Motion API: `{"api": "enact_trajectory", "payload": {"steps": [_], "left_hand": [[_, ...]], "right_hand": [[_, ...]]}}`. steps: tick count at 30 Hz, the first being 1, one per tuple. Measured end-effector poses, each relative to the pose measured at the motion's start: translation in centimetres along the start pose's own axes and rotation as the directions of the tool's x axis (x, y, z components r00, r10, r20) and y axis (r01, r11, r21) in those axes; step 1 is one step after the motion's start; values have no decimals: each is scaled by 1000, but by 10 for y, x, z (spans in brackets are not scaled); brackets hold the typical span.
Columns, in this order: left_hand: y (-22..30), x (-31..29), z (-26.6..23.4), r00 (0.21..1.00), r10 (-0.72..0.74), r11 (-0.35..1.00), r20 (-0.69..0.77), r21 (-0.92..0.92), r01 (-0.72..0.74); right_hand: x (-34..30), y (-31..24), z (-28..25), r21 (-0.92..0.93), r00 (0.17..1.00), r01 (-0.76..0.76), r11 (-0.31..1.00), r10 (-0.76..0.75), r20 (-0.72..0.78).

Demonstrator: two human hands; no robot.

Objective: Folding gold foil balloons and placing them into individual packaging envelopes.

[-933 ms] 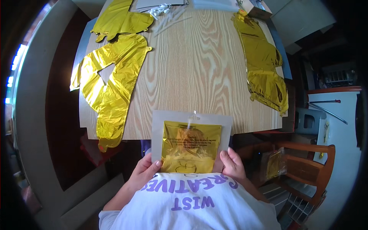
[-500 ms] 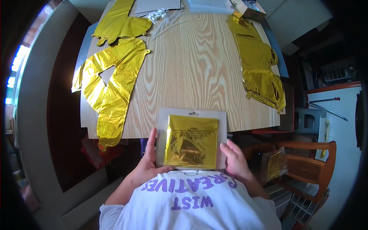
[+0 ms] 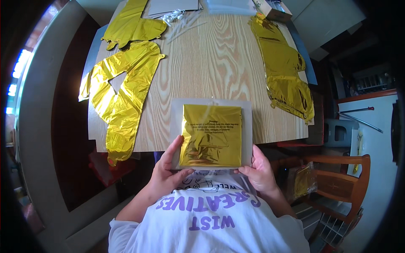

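Note:
Between my hands is a flat clear-plastic package (image 3: pixel 211 139) with a folded gold foil balloon on pale card, small dark print on its front. My left hand (image 3: pixel 168 170) grips its left side and lower corner, index finger along the edge and thumb at the bottom. Across from it, my right hand (image 3: pixel 260 173) pinches the lower right corner, thumb in front and the other fingers partly behind. The package is held just over the table's near edge, above my shirt.
Flat gold foil balloons lie on the wooden table (image 3: pixel 206 59): one number-shaped balloon (image 3: pixel 126 97) and another foil balloon (image 3: pixel 135 25) at left, a third gold balloon (image 3: pixel 287 71) at right. White ribbon (image 3: pixel 173 17), clear straws (image 3: pixel 185 26) and a box (image 3: pixel 274 10) sit far back. A wooden chair (image 3: pixel 337 181) stands right.
The package has moved up and away from my body, further over the table. Both hands have gone with it, the right thumb now at the lower corner.

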State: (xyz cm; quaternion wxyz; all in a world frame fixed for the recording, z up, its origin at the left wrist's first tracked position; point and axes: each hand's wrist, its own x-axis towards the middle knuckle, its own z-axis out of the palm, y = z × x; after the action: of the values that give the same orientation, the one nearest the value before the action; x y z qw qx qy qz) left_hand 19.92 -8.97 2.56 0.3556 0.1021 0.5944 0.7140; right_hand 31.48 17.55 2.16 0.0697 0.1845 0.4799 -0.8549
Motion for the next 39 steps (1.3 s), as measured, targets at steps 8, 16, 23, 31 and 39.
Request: {"api": "enact_trajectory", "payload": {"steps": [8,16,23,31,39], "left_hand": [[-23,7,0,999,-4,999,-45,37,6],[-15,4,2,996,-83,972,25,223,76],[84,25,-1,975,220,264,-20,964,-40],[1,123,27,868,263,32,421,896,-444],[14,110,24,850,436,-31,295,949,-313]], "right_hand": [[0,28,-8,-69,989,71,995,-79,-127],[-1,51,-16,123,977,110,986,-85,-194],[7,61,-10,197,973,60,979,-13,-229],[7,58,8,195,978,7,981,34,-205],[7,73,-6,230,989,20,973,16,-150]]}}
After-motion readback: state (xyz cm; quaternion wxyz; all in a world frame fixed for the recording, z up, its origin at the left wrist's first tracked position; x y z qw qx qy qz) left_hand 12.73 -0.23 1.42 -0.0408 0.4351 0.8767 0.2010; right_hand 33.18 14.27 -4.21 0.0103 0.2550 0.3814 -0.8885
